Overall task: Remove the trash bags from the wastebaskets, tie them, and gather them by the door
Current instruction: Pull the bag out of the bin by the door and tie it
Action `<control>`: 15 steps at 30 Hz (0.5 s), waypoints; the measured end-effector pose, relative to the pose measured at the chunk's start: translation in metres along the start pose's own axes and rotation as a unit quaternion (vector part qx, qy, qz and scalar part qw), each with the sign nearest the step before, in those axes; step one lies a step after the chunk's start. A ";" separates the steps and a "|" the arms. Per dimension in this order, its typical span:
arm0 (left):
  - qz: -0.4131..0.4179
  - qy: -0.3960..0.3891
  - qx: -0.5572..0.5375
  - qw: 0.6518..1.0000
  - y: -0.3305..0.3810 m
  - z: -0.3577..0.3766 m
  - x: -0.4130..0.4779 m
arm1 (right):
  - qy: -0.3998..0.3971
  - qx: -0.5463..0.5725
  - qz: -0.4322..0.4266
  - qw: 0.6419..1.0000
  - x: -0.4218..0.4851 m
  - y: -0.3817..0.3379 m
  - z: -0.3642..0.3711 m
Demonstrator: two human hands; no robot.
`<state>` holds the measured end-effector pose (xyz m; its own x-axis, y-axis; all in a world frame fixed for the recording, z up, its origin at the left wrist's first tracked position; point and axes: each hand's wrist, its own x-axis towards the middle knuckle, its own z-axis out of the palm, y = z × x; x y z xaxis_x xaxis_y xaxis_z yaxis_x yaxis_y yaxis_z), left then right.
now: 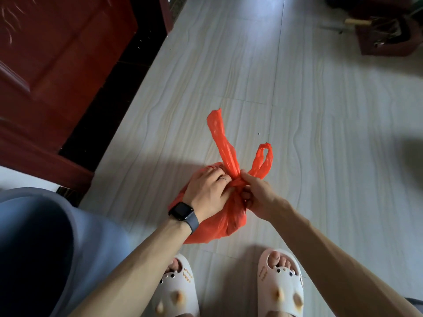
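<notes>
Watching the head cam feed from my end: the orange-red thin plastic trash bag (229, 223) is out of its wastebasket and sitting on the pale wood-grain tile floor (320, 133), just in front of the white foam slippers (280, 289) and near the dark red wooden door (57, 65) on the left. The left hand (207, 191), black smartwatch (182, 212) on the wrist, is on top of the bag with its fingers curled into the plastic by the knot (237, 182). The right hand (256, 195) is pinching the knot from the other side. Both handle loops (219, 138) stick up past it.

So I'd say removal is done for this one and the tie looks nearly finished, maybe one more pull. It's already close to the door. There are no wastebaskets or other bags in view, so I can't tell how many are left.
</notes>
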<state>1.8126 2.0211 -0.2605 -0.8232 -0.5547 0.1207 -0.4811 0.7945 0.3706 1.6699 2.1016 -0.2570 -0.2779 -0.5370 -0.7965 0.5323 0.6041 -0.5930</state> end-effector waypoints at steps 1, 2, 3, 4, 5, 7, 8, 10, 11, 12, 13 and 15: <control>-0.014 -0.001 -0.030 0.999 0.000 -0.001 -0.002 | -0.020 0.018 0.003 1.000 -0.001 0.000 -0.002; -0.021 0.009 -0.059 0.998 -0.003 0.001 -0.003 | -0.040 0.031 0.006 0.999 -0.002 0.000 -0.004; -0.033 0.008 -0.084 0.996 -0.006 0.000 -0.004 | -0.059 0.042 0.008 0.997 -0.002 0.002 -0.007; -0.048 -0.002 -0.119 0.992 -0.008 -0.003 -0.003 | -0.078 0.052 0.010 0.996 -0.003 0.003 -0.009; -0.078 -0.025 -0.159 0.984 -0.008 -0.006 -0.002 | -0.099 0.059 0.009 0.993 -0.004 0.004 -0.011; -0.163 -0.095 -0.237 0.953 -0.009 -0.013 0.004 | -0.145 0.066 0.000 0.987 -0.004 0.007 -0.014; -0.203 -0.137 -0.272 0.931 -0.014 -0.013 0.009 | -0.167 0.067 -0.010 0.984 -0.005 0.008 -0.015; -0.239 -0.197 -0.334 0.891 -0.018 -0.022 0.017 | -0.201 0.066 -0.032 0.977 -0.007 0.010 -0.016; -0.236 -0.216 -0.347 0.881 -0.021 -0.025 0.020 | -0.216 0.062 -0.041 0.974 -0.007 0.011 -0.017; -0.237 -0.241 -0.344 0.876 -0.022 -0.030 0.024 | -0.226 0.061 -0.050 0.971 -0.007 0.013 -0.018; -0.244 -0.270 -0.342 0.866 -0.020 -0.036 0.028 | -0.233 0.057 -0.056 0.969 -0.006 0.015 -0.021; -0.254 -0.315 -0.389 0.827 -0.021 -0.038 0.034 | -0.251 0.035 -0.078 0.964 -0.005 0.017 -0.025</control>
<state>1.8068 1.9760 -0.2290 -0.6859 -0.3343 -0.6464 -0.6755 -0.0381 0.7364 1.6606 2.1290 -0.2657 0.0530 -0.8461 -0.5304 0.5723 0.4610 -0.6782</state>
